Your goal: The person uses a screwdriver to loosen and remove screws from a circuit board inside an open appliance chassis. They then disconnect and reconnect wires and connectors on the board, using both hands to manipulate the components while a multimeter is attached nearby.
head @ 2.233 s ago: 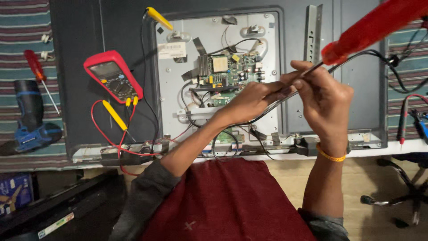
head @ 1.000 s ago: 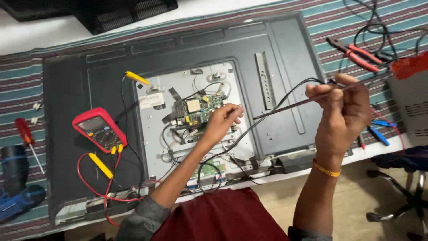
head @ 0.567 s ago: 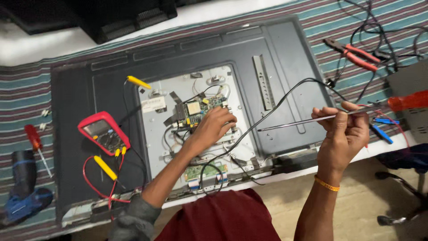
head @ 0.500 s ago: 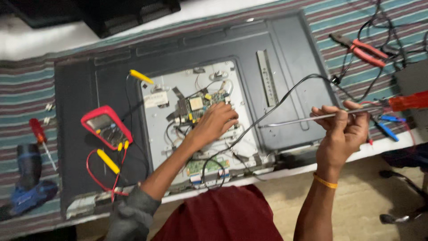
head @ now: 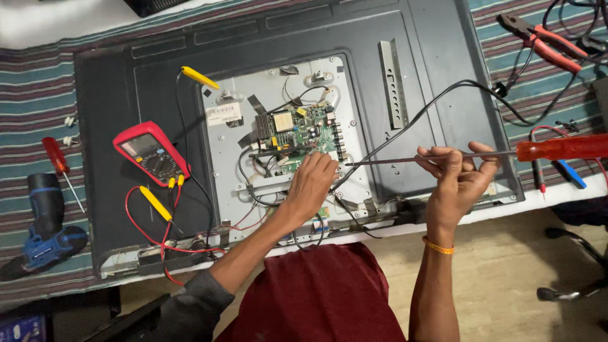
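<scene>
Right hand [head: 459, 180] is raised over the near right edge of the television back panel [head: 114, 95], its fingers curled around the thin metal shaft of a long red-handled screwdriver [head: 560, 147]; a black cable [head: 443, 95] also runs through this grip. The shaft lies level, its tip pointing left toward the left hand [head: 313, 180], while the red handle juts out to the right. Left hand rests with bent fingers on wiring just below the green circuit board [head: 297, 130] in the middle of the opened panel; whether it pinches anything cannot be told. Left of the board lies a red multimeter [head: 151, 152] with yellow probes [head: 155, 202]. Farther left, on the striped cloth of the surface [head: 31, 95], lie a small red screwdriver [head: 60, 168] and a blue cordless drill [head: 47, 231]. Red pliers [head: 544, 39] lie at the far right.
</scene>
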Tool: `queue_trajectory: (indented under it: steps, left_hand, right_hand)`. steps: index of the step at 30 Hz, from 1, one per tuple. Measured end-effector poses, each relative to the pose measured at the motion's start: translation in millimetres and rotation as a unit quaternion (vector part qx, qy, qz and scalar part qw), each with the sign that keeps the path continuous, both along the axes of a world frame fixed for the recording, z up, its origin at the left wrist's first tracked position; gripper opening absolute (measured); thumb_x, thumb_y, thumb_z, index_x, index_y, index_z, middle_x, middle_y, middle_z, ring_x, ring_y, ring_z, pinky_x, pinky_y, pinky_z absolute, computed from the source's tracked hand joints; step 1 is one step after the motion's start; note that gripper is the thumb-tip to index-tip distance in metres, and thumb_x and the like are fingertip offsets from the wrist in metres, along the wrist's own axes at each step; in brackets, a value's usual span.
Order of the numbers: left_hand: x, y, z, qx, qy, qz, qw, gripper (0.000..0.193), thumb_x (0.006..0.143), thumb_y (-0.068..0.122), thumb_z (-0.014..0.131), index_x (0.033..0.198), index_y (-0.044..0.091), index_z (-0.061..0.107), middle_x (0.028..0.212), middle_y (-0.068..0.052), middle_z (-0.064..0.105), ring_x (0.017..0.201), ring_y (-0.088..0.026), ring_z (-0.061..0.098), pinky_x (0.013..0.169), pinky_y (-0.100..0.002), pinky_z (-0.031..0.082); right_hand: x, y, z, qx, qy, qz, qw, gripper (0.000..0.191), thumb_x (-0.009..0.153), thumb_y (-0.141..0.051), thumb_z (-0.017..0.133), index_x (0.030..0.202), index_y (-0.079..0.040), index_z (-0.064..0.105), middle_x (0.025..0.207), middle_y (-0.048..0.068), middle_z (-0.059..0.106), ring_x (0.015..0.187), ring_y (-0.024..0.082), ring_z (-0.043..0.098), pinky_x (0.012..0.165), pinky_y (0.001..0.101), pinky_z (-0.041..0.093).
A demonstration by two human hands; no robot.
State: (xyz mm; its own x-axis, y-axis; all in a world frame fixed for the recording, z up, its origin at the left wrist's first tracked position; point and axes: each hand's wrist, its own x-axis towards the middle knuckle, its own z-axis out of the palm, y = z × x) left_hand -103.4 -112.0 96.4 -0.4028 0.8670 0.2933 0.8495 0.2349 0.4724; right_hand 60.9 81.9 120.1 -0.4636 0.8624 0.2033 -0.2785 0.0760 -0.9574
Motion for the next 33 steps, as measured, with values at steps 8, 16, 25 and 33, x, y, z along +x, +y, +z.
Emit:
queue_trajectory:
  steps: [8,16,25,33]
  left_hand:
    - [-2.1,-0.4,-6.2,-0.004,0.001,-0.003,1.0,0.016,0.087,0.009,0.073,0.095,0.001,0.063,0.094,-0.012,0.058,0.093,-0.029,0.053,0.088,-0.041,0.046]
    - [-3.8,-1.0,-2.6,-0.004,-0.039,-0.002,0.999,0.016,0.09,0.013,0.073,0.098,0.002,0.063,0.096,-0.011,0.058,0.093,-0.029,0.052,0.088,-0.042,0.044]
    - [-16.2,-3.0,10.0,0.046,-0.088,0.003,0.995,0.024,0.094,0.012,0.071,0.112,-0.002,0.066,0.102,-0.014,0.06,0.098,-0.032,0.055,0.089,-0.044,0.046]
    - [-33.5,-13.5,14.5,0.089,-0.092,0.051,0.99,0.011,0.097,0.009,0.068,0.104,0.0,0.069,0.097,-0.013,0.063,0.094,-0.031,0.06,0.095,-0.044,0.046]
  right_hand:
    - [-18.2,0.9,-2.5,0.001,-0.021,0.028,0.999,0.029,0.12,-0.01,0.05,0.142,-0.004,0.031,0.108,0.017,0.067,0.098,0.031,0.076,0.09,0.0458,0.069]
    - [-4.9,12.3,3.8,-0.002,0.01,-0.015,1.0,0.03,0.124,-0.009,0.05,0.145,-0.005,0.03,0.106,0.017,0.068,0.094,0.029,0.076,0.086,0.0435,0.067]
    - [-7.0,1.4,-5.8,0.015,-0.01,0.004,1.0,0.027,0.123,-0.01,0.049,0.143,-0.004,0.031,0.104,0.017,0.067,0.094,0.03,0.076,0.088,0.0434,0.064]
    - [-9.1,-1.8,-8.0,-0.009,-0.016,-0.003,1.0,0.029,0.123,-0.011,0.049,0.144,-0.004,0.03,0.104,0.018,0.068,0.093,0.029,0.077,0.092,0.0453,0.064]
